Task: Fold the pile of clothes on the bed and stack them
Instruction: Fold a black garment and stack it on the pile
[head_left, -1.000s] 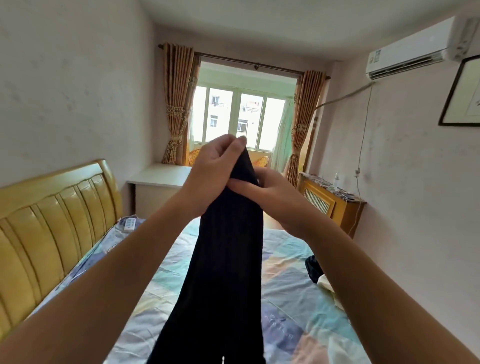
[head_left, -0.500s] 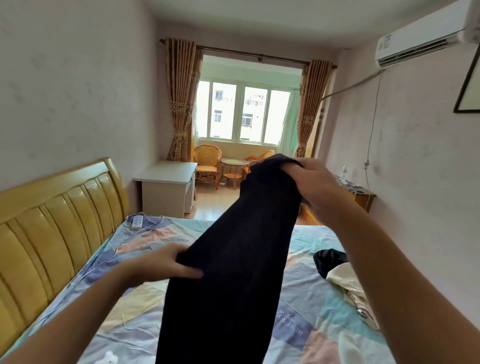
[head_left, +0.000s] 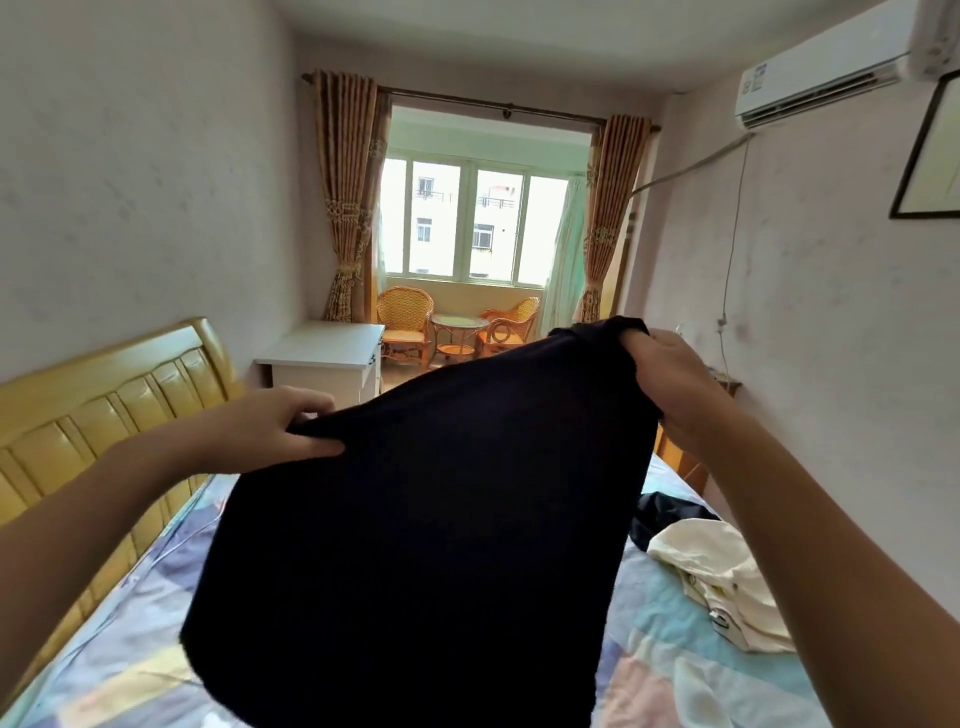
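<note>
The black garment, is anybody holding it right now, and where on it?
Yes. The black garment is held up over the bed by both hands: the left hand pinches its upper left edge, the right hand grips its bunched upper right corner.

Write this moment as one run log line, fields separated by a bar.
step: spreading garment | left hand: grips black garment edge | right hand: grips its top corner | on bed: cream garment, dark garment, unfolded

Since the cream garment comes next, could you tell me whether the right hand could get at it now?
Probably not yet: the right hand grips the black garment, though the cream garment lies uncovered below it.
</note>
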